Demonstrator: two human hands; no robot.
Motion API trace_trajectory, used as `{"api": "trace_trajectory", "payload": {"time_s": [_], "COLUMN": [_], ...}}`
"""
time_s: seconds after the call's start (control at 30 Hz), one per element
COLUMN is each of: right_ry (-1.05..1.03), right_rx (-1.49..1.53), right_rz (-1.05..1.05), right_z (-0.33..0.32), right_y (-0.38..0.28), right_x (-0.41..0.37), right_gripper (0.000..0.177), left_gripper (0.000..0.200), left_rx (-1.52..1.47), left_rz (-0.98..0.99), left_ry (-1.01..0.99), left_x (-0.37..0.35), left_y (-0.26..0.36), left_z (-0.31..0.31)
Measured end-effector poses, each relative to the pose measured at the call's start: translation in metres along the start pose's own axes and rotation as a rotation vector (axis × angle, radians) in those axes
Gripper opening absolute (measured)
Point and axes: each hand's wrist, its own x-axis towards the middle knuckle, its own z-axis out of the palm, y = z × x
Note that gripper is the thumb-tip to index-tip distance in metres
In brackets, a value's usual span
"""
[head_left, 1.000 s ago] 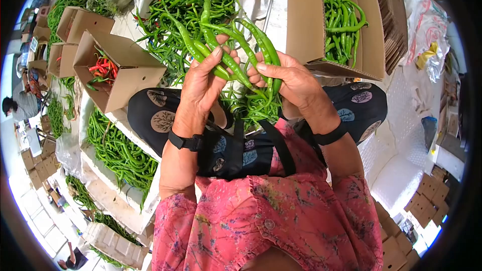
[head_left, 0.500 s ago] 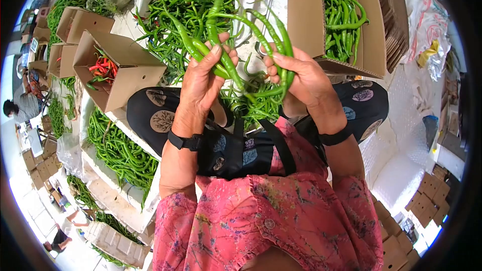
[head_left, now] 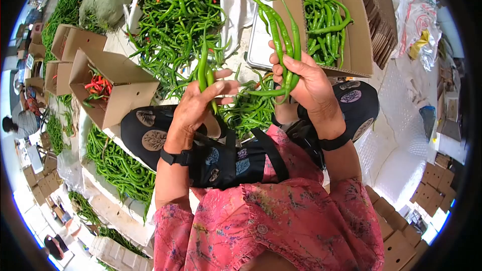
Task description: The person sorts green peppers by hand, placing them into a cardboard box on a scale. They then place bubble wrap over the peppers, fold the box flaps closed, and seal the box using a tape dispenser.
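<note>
My left hand (head_left: 191, 108) has its thumb and fingers around a couple of green chili peppers (head_left: 203, 68); its outer fingers are slightly blurred. Raised to the right, my right hand (head_left: 315, 84) is closed on a small bunch of long green chili peppers (head_left: 282, 29). Most of that bunch points up and left, while one curved pepper hangs out sideways below the fingers. Under both hands lies a heap of green chili peppers (head_left: 251, 111), between my legs. A larger pile of green peppers (head_left: 178, 22) spreads beyond my left hand.
An open cardboard box (head_left: 363, 32) with green peppers stands at the upper right, beside a white tray-like surface (head_left: 259, 47). To the left, another cardboard box (head_left: 131, 98) holds red peppers. More green peppers (head_left: 118, 158) fill a container by my left knee. Flattened cardboard (head_left: 379, 17) is stacked far right.
My hands have moved apart, the left one going left and lower. The peppers from the two hands, crossing before, are now separate. The right bunch is held more upright.
</note>
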Motion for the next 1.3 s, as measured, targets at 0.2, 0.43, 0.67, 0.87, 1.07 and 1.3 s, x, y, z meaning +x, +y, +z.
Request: {"api": "trace_trajectory", "payload": {"time_s": [0.2, 0.43, 0.67, 0.87, 1.07, 1.3], "right_ry": [0.058, -0.023, -0.037, -0.062, -0.097, -0.114], "right_rx": [-0.109, -0.153, -0.425, -0.207, -0.110, -0.100], "right_rz": [0.085, 0.138, 0.216, 0.100, 0.144, 0.131], "right_z": [0.014, 0.014, 0.025, 0.008, 0.003, 0.007], "right_y": [0.019, 0.043, 0.024, 0.018, 0.028, 0.025], "right_x": [0.004, 0.021, 0.014, 0.022, 0.022, 0.018], "right_gripper": [0.043, 0.040, 0.039, 0.041, 0.041, 0.040], "left_gripper": [0.042, 0.053, 0.044, 0.058, 0.054, 0.054], "left_rx": [0.638, 1.090, 0.919, -0.376, -0.708, -0.834], "left_rz": [0.301, 0.592, 0.581, 0.263, 0.163, 0.099], "left_ry": [0.089, 0.067, -0.118, 0.049, -0.148, -0.202], "left_x": [0.003, -0.004, -0.012, -0.014, -0.010, -0.003], "left_y": [-0.005, -0.005, 0.000, 0.022, 0.014, 0.007], "left_z": [0.012, 0.024, 0.007, -0.009, -0.009, -0.008]}}
